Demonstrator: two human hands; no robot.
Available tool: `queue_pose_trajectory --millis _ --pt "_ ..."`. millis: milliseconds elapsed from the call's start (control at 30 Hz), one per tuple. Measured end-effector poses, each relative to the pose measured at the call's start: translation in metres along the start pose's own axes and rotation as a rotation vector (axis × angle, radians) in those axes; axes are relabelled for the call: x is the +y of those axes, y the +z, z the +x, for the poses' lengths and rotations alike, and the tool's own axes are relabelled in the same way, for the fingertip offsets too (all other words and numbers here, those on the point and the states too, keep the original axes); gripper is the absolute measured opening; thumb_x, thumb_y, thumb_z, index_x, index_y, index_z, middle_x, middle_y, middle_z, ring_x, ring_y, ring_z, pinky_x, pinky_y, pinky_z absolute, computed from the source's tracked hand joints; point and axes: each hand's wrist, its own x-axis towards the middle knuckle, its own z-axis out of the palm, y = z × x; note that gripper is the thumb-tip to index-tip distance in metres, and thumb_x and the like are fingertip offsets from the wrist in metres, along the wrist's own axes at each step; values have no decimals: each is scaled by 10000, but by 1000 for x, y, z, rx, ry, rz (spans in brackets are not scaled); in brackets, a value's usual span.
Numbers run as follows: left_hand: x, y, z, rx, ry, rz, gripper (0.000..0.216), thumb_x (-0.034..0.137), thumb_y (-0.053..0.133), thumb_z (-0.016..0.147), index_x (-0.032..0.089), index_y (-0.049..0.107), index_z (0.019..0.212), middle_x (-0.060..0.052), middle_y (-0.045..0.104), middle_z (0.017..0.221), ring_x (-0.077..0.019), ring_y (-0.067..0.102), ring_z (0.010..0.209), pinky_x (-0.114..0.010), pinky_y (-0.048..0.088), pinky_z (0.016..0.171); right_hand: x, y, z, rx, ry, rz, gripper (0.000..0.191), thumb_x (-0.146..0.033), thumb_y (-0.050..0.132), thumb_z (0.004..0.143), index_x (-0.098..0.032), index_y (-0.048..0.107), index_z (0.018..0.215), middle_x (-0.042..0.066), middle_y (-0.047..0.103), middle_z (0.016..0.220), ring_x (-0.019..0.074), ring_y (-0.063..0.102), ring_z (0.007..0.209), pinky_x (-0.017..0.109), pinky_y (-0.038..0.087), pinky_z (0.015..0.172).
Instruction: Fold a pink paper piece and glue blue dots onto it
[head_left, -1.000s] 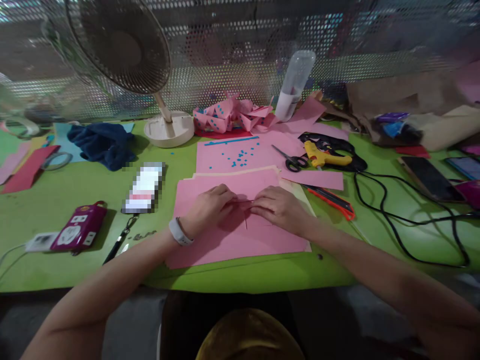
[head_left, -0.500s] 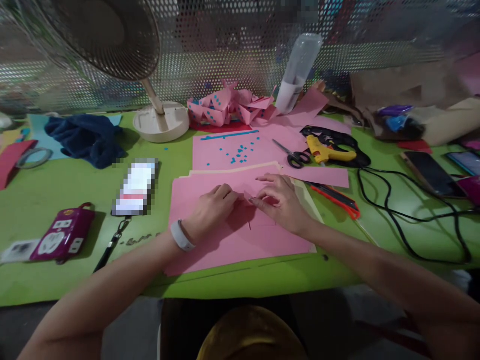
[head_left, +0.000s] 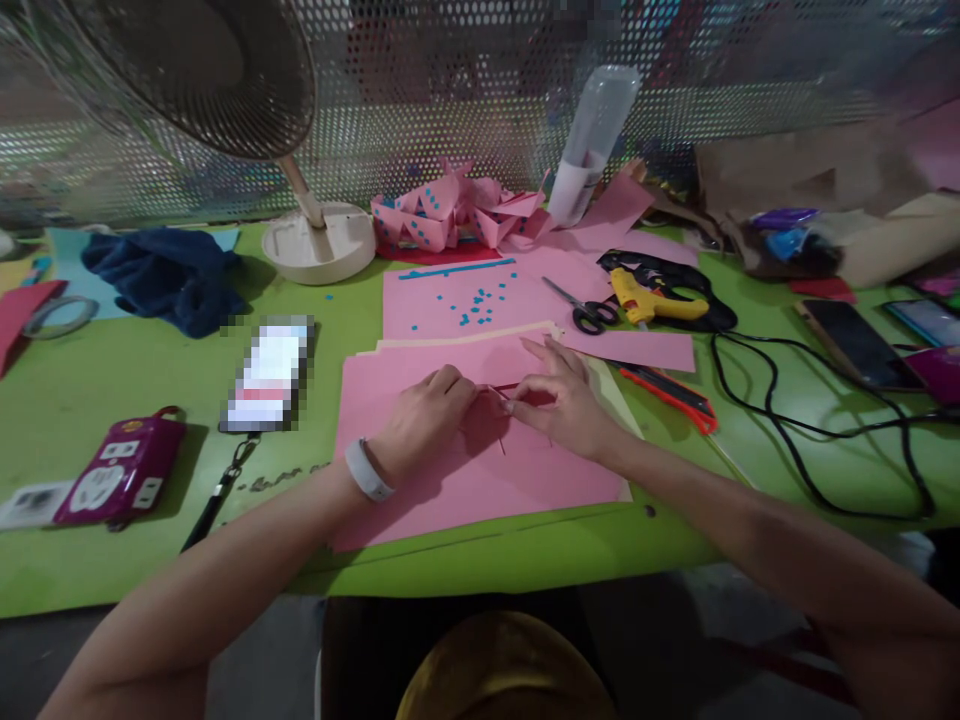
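A large pink paper sheet (head_left: 420,500) lies flat in front of me, on top of other sheets. Cuts show in its middle, with a dark red gap opening between my fingertips. My left hand (head_left: 431,415) rests on the sheet, its fingers curled and pinching the pink paper at the left of the gap. From the other side, my right hand (head_left: 566,400) pinches a small pink flap by the cut between thumb and index finger, its other fingers stretched out. The fingers partly hide the flap.
Behind the sheet are blue paper bits (head_left: 476,305), scissors (head_left: 589,308), a yellow glue gun (head_left: 652,300) and an orange cutter (head_left: 671,392). Folded pink paper shapes (head_left: 442,210) and a bottle (head_left: 592,145) stand farther back. A fan base (head_left: 322,245), phone (head_left: 270,375) and purple pouch (head_left: 127,465) are left; black cable (head_left: 776,400) right.
The cut by my fingertips has opened, and a dark red gap now shows there. My right fingers have shifted slightly; my left hand stays almost in place.
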Motion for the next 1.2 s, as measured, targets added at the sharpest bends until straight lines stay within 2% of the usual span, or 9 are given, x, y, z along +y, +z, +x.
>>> queue_pose_trajectory --millis 233,433,567,733,833,1033,1200 --pt "-4 -4 4 -103 42 156 126 144 499 866 137 606 931 -108 589 918 -211 583 823 -336 486 699 -6 -3 4 -110 73 -30 123 -342 684 793 -232 699 742 49 410 1496 369 211 1438 674 148 1102" --pt "-3 -3 4 -67 50 174 181 296 526 899 136 610 899 -111 589 892 -207 580 784 -332 492 671 -6 -3 4 -79 58 -22 215 -406 624 846 -228 700 753 60 421 1491 362 212 1440 686 148 1096" --pt "-4 -3 4 -65 60 177 184 249 469 923 136 612 900 -107 589 885 -187 577 767 -316 491 665 -5 -1 4 -66 61 -26 189 -371 655 819 -224 696 709 54 434 1481 359 220 1438 674 148 1100" --pt "-4 -4 4 -87 58 191 168 282 547 891 130 617 904 -110 586 889 -199 582 795 -310 491 662 -5 -1 6 -85 77 -23 145 -357 703 777 -218 697 737 81 444 1469 379 226 1429 685 144 1084" --pt "-3 -4 5 -98 50 198 176 267 510 918 128 619 917 -107 585 905 -194 580 790 -307 487 662 -6 -2 7 -98 82 -38 168 -359 689 791 -203 686 731 102 462 1453 378 233 1427 678 147 1084" --pt "1 -6 1 -28 56 183 253 269 406 977 150 626 937 -96 603 884 -188 572 762 -306 472 653 -5 1 8 -63 58 -75 186 -381 688 792 -202 670 746 103 485 1436 363 249 1424 645 167 1096" --pt "4 -11 -9 -19 169 311 222 227 443 965 172 634 1063 -102 650 1014 -222 596 889 -377 485 797 -3 3 8 -56 11 -60 262 -447 637 842 -200 654 753 103 539 1381 345 310 1394 608 200 1103"
